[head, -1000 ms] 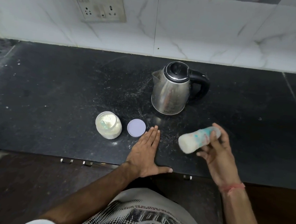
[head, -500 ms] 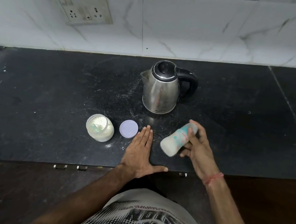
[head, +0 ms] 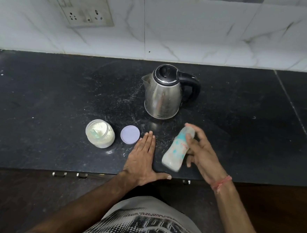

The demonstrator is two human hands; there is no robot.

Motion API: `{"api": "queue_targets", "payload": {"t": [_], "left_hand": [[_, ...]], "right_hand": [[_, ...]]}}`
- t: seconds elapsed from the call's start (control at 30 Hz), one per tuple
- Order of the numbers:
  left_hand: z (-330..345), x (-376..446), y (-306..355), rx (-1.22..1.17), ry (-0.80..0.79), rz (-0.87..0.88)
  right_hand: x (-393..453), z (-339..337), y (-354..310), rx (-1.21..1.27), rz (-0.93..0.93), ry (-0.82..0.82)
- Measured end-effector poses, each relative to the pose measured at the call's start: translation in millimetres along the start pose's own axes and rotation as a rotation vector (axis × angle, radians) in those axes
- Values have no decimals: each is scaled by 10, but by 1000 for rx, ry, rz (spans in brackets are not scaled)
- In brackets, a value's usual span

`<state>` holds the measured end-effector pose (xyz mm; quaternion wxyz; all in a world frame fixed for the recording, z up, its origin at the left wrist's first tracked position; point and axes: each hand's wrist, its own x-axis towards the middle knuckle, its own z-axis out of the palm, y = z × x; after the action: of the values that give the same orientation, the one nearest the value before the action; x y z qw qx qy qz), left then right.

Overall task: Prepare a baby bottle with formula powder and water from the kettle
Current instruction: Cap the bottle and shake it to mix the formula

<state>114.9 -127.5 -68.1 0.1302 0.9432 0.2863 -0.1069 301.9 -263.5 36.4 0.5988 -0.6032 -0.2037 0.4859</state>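
Bottle (head: 176, 149), milky inside and blurred, tilts in my right hand (head: 200, 152), fingers clamped round it above the near counter (head: 41, 94); its red label is unreadable. Far behind stands the steel kettle (head: 164, 94), its small front mark illegible. My left hand (head: 143, 161) lies flat, fingers together, thumb splayed. Left: open powder jar (head: 100, 133), then its lilac lid (head: 130, 134).

left hand (head: 143, 159) flat, fingers together, right hand (head: 202, 152) gripping, blurred
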Motion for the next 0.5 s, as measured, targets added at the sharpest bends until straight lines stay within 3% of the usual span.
{"api": "queue_targets", "payload": {"t": [0.07,0.17,0.2,0.3,0.43,0.5], "left_hand": [[3,-6,-9,10,4,10],[5,-14,3,-11,14,-1],[1,-15,6,-19,13,-4],[4,-14,3,23,11,16],[-29,-21,24,49,-14,2],[-24,-18,25,55,-2,14]], "right_hand": [[-4,27,48,-35,5,-89],[-8,40,95,84,-4,124],[-13,34,95,85,-5,126],[-31,15,99,-32,14,-69],[-24,2,84,65,14,125],[-21,2,44,-28,47,-44]]}}
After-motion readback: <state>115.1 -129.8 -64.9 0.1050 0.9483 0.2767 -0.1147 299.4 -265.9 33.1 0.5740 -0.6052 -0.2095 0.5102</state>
